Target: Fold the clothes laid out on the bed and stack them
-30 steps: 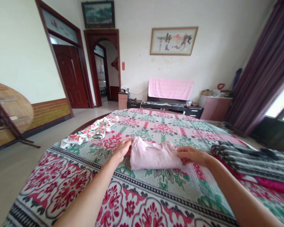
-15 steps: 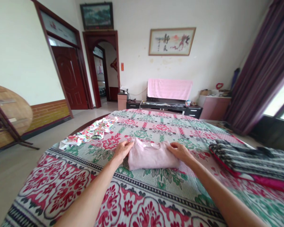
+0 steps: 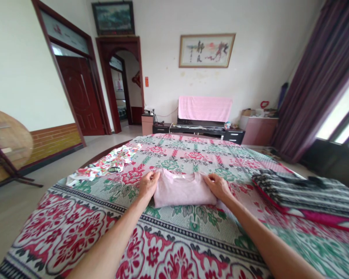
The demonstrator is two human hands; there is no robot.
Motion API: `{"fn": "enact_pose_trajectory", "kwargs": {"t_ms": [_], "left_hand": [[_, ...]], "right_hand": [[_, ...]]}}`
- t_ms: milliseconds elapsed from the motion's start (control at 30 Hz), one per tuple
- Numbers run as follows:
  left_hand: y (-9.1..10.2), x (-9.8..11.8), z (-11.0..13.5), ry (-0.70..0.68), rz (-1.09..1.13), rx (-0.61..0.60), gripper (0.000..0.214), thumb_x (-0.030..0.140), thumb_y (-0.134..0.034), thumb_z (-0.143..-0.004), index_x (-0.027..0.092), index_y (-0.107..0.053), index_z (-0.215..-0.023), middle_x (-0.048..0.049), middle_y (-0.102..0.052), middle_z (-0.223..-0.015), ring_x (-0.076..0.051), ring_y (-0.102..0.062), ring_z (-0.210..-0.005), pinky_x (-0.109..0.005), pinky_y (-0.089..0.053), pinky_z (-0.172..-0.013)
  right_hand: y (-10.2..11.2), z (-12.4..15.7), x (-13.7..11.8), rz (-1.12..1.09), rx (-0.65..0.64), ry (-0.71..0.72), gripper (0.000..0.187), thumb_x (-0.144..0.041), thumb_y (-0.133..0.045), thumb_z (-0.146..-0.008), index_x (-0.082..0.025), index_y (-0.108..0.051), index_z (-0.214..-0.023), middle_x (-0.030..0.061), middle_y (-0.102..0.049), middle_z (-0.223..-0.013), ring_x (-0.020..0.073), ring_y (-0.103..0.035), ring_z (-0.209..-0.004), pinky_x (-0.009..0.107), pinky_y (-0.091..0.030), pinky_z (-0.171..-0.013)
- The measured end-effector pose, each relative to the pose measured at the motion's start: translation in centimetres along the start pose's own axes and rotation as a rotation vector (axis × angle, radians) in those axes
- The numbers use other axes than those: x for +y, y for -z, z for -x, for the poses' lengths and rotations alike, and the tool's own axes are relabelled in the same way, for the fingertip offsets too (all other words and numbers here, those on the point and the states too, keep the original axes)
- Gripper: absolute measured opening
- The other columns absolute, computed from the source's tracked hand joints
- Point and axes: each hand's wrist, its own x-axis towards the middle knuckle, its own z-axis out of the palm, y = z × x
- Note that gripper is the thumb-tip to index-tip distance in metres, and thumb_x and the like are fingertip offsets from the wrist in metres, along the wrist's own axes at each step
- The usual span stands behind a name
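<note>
A pale pink shirt, folded into a compact rectangle, lies on the flowered bedspread in front of me. Its neckline with a small white label faces away from me. My left hand pinches the shirt's far left corner between thumb and fingers. At the far right corner, my right hand grips the fabric the same way. The lower fingers of both hands are curled and partly hidden.
A crumpled white garment with a colourful print lies at the left edge. To the right is a stack of folded black-and-white striped cloth over bright pink fabric. Beyond stands a low black cabinet, with a pink towel above it.
The view has shifted slightly to the right. Both hands keep their hold on the shirt's corners, and its collar and label show a little more clearly.
</note>
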Motion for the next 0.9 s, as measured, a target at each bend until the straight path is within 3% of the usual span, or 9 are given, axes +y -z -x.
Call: {"fn": "enact_pose_trajectory", "kwargs": {"t_ms": [133,267,333,467,600,700,800,900], "left_hand": [[0.2,0.6,-0.3,0.077,-0.082,-0.046,0.031,0.046,-0.058,-0.075,0.021,-0.055,-0.058,-0.0048,-0.065,-0.066,-0.021,-0.061,-0.075,-0.025,-0.038,-0.063],[0.7,1.2,-0.2,0.132,-0.004,-0.064,0.028,0.047,-0.062,-0.072,0.020,-0.060,-0.065,-0.0071,-0.067,-0.073,-0.023,-0.062,-0.082,-0.026,-0.040,-0.064],[1.3,1.2,-0.1,0.187,0.141,-0.176,0.036,0.054,-0.060,-0.071,0.019,-0.059,-0.065,-0.0058,-0.066,-0.070,-0.022,-0.062,-0.074,-0.026,-0.041,-0.060],[3.3,1.2,0.0,0.418,0.467,-0.551,0.048,0.064,-0.064,-0.063,0.018,-0.059,-0.073,-0.0019,-0.064,-0.066,-0.015,-0.058,-0.057,-0.026,-0.044,-0.054],[4.4,1.4,0.0,0.443,0.491,-0.692,0.046,0.049,-0.077,-0.053,0.016,-0.060,-0.080,-0.0004,-0.065,-0.067,-0.012,-0.058,-0.057,-0.024,-0.046,-0.056],[3.8,1.6,0.4,0.392,0.426,-0.643,0.037,0.037,-0.077,-0.051,0.016,-0.060,-0.077,-0.0002,-0.066,-0.066,-0.013,-0.059,-0.058,-0.023,-0.045,-0.054],[2.4,1.6,0.7,0.292,0.330,-0.492,0.027,0.030,-0.073,-0.054,0.015,-0.061,-0.073,0.0003,-0.063,-0.060,-0.014,-0.058,-0.055,-0.022,-0.041,-0.049],[1.5,1.7,0.8,0.196,0.394,-0.390,0.022,0.026,-0.069,-0.057,0.015,-0.062,-0.074,-0.0002,-0.065,-0.062,-0.014,-0.059,-0.059,-0.021,-0.040,-0.050]], "right_hand": [[0.0,-0.2,0.2,0.049,-0.049,-0.003,0.029,-0.041,-0.050,-0.076,-0.018,-0.064,-0.065,0.0020,-0.066,-0.065,0.0163,-0.059,-0.066,0.023,-0.038,-0.059],[0.6,-0.5,0.0,0.061,-0.086,-0.038,0.029,-0.043,-0.053,-0.075,-0.018,-0.065,-0.069,0.0021,-0.066,-0.066,0.0159,-0.058,-0.065,0.022,-0.036,-0.056],[1.2,-0.6,-0.1,0.054,-0.197,-0.086,0.035,-0.047,-0.052,-0.076,-0.018,-0.062,-0.060,0.0014,-0.060,-0.055,0.0152,-0.055,-0.057,0.023,-0.034,-0.051],[2.0,-0.6,0.0,-0.004,-0.435,-0.160,0.044,-0.052,-0.050,-0.077,-0.020,-0.048,-0.046,-0.0012,-0.045,-0.040,0.0116,-0.043,-0.041,0.024,-0.030,-0.044],[1.8,-0.3,-0.4,0.093,-0.398,-0.080,0.042,-0.042,-0.054,-0.073,-0.020,-0.039,-0.041,-0.0042,-0.033,-0.036,0.0090,-0.035,-0.041,0.023,-0.022,-0.043],[1.0,0.0,-0.8,0.172,-0.333,-0.016,0.039,-0.035,-0.055,-0.071,-0.019,-0.039,-0.039,-0.0039,-0.031,-0.037,0.0091,-0.035,-0.043,0.024,-0.019,-0.044],[0.4,0.1,-1.0,0.195,-0.264,0.021,0.030,-0.031,-0.053,-0.071,-0.019,-0.048,-0.044,-0.0024,-0.041,-0.041,0.0108,-0.042,-0.047,0.024,-0.021,-0.045],[0.4,0.0,-1.1,0.176,-0.222,0.028,0.029,-0.032,-0.050,-0.075,-0.018,-0.054,-0.049,-0.0011,-0.049,-0.047,0.0119,-0.047,-0.052,0.023,-0.023,-0.046]]}}
